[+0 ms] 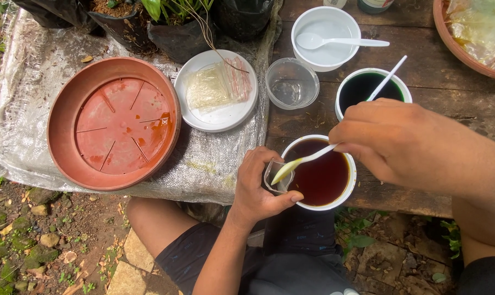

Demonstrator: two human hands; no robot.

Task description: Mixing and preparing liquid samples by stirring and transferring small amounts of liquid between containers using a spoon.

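Holding a small clear bag (pixel 278 176) open at the lower centre of the frame, the left hand (pixel 258 188) pinches it between thumb and fingers, right against the rim of a white bowl of dark brown liquid (pixel 321 173). The right hand (pixel 405 143), at centre right, is closed around the handle of a white spoon (pixel 304 160), whose tip rests at the mouth of the bag. Just above that hand stands a second white bowl of dark green liquid (pixel 370 90) with a white stick (pixel 389 76) leaning in it. At the top centre, a white bowl of clear liquid (pixel 325 38) holds another white spoon (pixel 335 41), and a small clear empty cup (pixel 291 83) sits below and to its left. Left of the cup, a white plate (pixel 217 112) carries a stack of small clear zip bags with red strips (pixel 217 84). A large terracotta-coloured plastic saucer (pixel 113 123) lies on the clear plastic sheet (pixel 23 109) at the left. Black plant bags (pixel 176 38) line the top edge.
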